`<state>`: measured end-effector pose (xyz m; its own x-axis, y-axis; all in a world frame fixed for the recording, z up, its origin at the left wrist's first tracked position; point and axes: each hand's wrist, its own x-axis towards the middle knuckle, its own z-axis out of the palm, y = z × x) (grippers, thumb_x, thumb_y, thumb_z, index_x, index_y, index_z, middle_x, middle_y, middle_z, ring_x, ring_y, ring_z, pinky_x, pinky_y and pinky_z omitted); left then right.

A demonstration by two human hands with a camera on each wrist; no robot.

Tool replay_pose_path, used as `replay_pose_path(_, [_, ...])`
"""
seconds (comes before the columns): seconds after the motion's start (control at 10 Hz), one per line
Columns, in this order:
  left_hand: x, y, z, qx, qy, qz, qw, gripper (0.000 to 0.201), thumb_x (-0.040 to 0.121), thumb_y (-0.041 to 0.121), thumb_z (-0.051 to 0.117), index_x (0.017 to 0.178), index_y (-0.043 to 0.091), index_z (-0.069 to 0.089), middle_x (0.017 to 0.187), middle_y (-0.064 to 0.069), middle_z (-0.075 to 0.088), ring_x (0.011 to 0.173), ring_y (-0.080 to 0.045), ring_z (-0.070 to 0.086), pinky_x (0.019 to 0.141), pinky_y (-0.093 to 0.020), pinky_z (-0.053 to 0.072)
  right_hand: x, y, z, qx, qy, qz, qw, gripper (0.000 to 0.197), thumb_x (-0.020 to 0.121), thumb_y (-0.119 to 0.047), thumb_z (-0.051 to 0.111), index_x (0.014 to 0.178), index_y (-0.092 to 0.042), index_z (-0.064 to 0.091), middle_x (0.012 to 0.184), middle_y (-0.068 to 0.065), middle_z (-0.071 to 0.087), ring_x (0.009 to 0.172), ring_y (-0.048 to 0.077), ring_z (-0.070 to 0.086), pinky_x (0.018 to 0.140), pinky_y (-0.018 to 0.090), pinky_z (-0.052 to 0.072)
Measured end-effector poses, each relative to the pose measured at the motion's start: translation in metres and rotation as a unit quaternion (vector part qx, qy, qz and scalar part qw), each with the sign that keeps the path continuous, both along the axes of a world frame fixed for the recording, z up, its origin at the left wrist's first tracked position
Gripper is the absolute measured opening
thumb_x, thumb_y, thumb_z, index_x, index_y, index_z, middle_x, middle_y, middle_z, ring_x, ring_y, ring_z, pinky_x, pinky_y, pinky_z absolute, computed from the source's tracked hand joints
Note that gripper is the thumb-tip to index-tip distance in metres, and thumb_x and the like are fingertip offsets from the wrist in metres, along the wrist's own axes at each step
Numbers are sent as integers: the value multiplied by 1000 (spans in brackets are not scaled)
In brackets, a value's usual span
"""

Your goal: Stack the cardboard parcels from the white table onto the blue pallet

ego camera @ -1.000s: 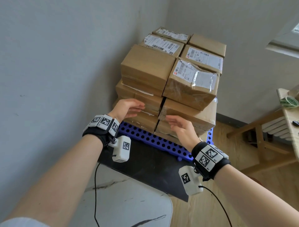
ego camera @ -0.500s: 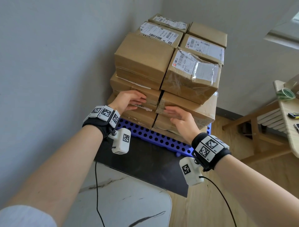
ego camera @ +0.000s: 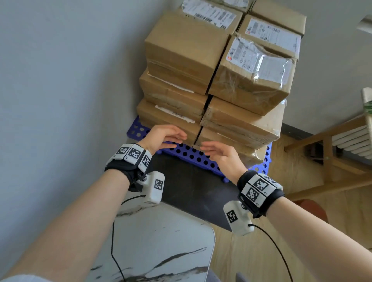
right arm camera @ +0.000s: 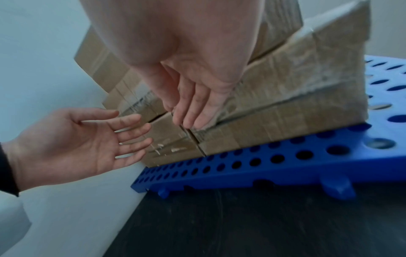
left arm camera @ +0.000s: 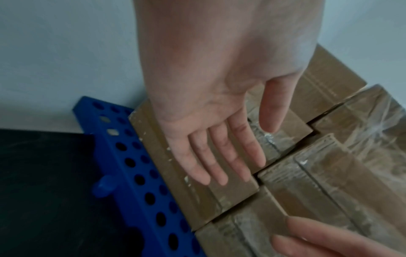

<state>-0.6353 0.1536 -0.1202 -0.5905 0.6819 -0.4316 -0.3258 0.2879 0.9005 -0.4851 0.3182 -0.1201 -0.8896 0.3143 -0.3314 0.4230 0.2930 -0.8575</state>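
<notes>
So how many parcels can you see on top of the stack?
6: plain front-left parcel, plastic-wrapped front-right parcel, labelled middle-left parcel, labelled middle-right parcel, plain back-right parcel, and labelled back-left parcel, cut by the frame edge. Others may be hidden behind.

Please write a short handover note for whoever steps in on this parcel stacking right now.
Left hand: open, empty, at the foot of the stack.
Right hand: open, empty, beside it.
Cardboard parcels: stacked several layers high on the blue pallet in the wall corner.
White table: the part in view carries no parcel.
Left: check the rest of the table for parcels; straighten the stack if needed.
</notes>
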Motion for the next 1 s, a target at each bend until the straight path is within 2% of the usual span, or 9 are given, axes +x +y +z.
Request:
replay_pose_path(0.1, [5,-1,-22,-25,-16,2,1000,27,97,13,41,104,11,67,115,-9,67,108,-23,61,97,-38,46,3,0,-24,-13,-36,-10,999,53,86,15,36,125,-15,58,123,2,60,116,16,55,104,34,43])
replay_pose_path(0.2, [4,3,-32,-31,-21,-1,999,27,96,15,43,110,12,66,118,-7,66,112,-23,60,98,-38,45,0,3,-33,-7,-48,-21,999,56,85,15,36,126,-17,57,125,0,58,118,15,53,106,36,41])
replay_pose_path(0.4, [0,20,-41,-25,-27,6,999,24,96,14,43,101,15,67,113,-6,67,109,-22,60,100,-40,44,-7,14,-37,-8,-49,-21,999,59,84,19,35,131,-12,53,131,6,57,125,18,50,111,37,37])
replay_pose_path(0.5, [-2,23,-41,-26,-28,11,999,24,96,13,42,97,15,67,109,-5,69,106,-21,61,99,-40,45,-8,18,-36,-19,-51,-9,998,59,85,18,35,133,-12,51,133,6,56,127,17,48,111,34,36])
replay_pose_path(0.8, [8,21,-35,-47,-39,35,997,23,96,16,44,101,20,66,114,-3,67,106,-22,61,97,-38,46,-6,20,-36,-2,-52,16,999,63,84,16,35,134,-18,50,135,1,55,128,14,47,112,34,36])
replay_pose_path(1.0, [42,18,-21,-127,-2,104,986,22,94,16,49,110,17,64,110,-4,66,102,-21,60,92,-34,46,5,23,-29,37,-81,81,993,45,95,-8,44,138,-21,44,136,0,54,121,16,52,106,29,40])
